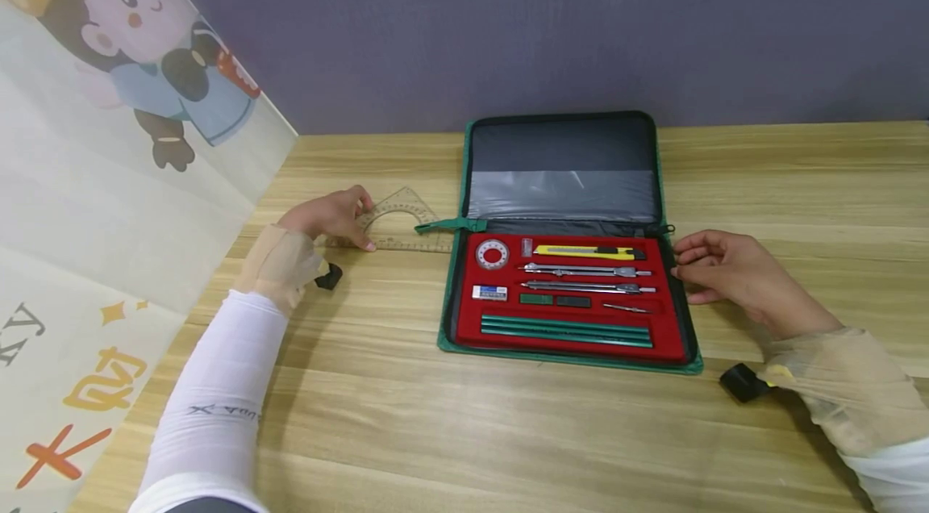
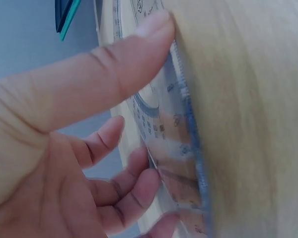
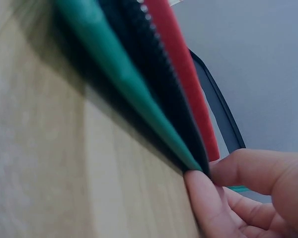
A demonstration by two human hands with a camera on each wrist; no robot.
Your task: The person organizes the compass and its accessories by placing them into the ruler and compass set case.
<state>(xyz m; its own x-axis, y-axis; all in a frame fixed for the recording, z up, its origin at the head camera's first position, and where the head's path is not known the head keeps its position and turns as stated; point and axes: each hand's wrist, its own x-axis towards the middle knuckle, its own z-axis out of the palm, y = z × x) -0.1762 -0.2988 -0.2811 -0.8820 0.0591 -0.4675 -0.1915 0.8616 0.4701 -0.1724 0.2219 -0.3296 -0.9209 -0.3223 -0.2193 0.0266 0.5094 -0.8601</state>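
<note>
My left hand (image 1: 334, 216) holds a clear plastic set square (image 1: 408, 198) with a round cut-out, left of the case. In the left wrist view the thumb (image 2: 139, 54) lies along its near edge, while the curled fingers show partly through the plastic. A green zip case (image 1: 566, 146) lies unfolded flat, its red tray (image 1: 668, 327) facing up. At the case's right edge, my right hand (image 1: 740, 271) pinches the border between thumb and fingers, close to the black zip (image 3: 164, 64). A green strap (image 1: 443, 226) from the case overlaps the set square.
In the tray sit a yellow utility knife (image 1: 589, 252), two metal compasses (image 1: 588, 287), a white ring-shaped disc (image 1: 481, 255), an eraser (image 1: 489, 292) and several green pencils (image 1: 566, 331). Behind the wooden table (image 1: 406, 416) rises a dark wall (image 1: 551, 29); a printed panel (image 1: 65, 198) stands left.
</note>
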